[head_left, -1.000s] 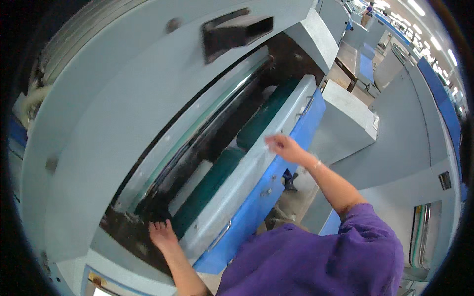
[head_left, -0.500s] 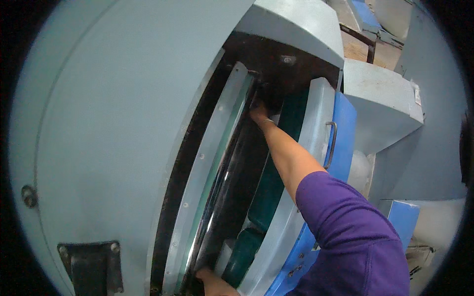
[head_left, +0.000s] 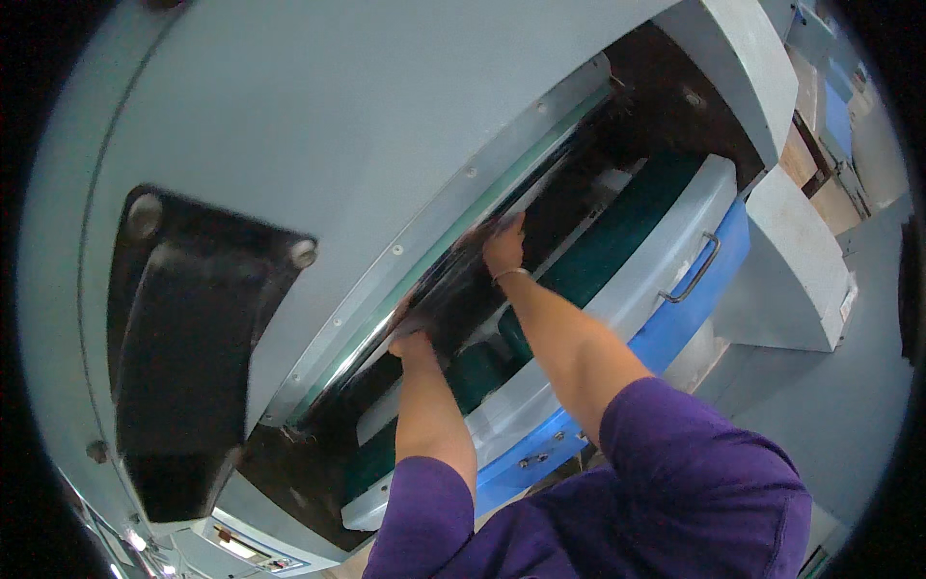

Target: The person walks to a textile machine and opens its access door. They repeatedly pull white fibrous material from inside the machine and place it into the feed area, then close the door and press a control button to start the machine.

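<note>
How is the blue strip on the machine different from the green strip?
The blue strip runs along the outside front edge of the machine, in bright light. The green strip lies further inside the opening, darker and shaded, and the right hand reaches in beyond it. Both are long and run side by side.

1. Both hands reach into the open slot of a large grey machine [head_left: 338, 125] — the left hand [head_left: 413, 343] and the right hand [head_left: 504, 249] press on a dark glossy sheet [head_left: 453, 289].
2. Below them runs a green belt [head_left: 617, 241]; a pale hinged panel [head_left: 666, 251] with a metal handle [head_left: 696, 270] and a blue edge [head_left: 675, 333] hangs open.
</note>
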`<state>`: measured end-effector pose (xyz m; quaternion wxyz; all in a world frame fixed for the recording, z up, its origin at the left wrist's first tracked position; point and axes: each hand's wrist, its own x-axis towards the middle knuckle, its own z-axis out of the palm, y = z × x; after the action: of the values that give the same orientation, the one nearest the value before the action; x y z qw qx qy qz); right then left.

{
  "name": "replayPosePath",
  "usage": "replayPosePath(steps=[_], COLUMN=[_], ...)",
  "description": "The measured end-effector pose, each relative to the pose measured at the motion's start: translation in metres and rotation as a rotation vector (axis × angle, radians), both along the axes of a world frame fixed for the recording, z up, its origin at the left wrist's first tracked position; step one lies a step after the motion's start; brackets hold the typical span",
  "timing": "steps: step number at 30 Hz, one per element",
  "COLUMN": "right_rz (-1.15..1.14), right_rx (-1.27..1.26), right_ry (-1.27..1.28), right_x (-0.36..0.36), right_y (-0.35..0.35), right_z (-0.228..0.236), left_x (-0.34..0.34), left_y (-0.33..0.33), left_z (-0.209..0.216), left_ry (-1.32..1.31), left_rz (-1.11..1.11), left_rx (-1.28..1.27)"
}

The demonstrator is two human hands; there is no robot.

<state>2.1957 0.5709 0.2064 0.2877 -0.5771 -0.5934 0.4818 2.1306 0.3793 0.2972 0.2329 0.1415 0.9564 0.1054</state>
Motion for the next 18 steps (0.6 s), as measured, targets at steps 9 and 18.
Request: replayPosePath(steps=[9, 18], right_rz=[0.636, 1.175], right_rx=[0.698, 0.665], right_ry=[-0.681, -0.283], right_x=[-0.057, 0.003], right_y=[-0.090, -0.046], right_z=[-0.065, 0.048], left_x=[0.038, 0.072], left_y=[0.060, 0.052], left_z=[0.013, 0.020], left_ry=[0.119, 0.115], left_rz=[-0.160, -0.414], left_rx=[-0.120, 0.002])
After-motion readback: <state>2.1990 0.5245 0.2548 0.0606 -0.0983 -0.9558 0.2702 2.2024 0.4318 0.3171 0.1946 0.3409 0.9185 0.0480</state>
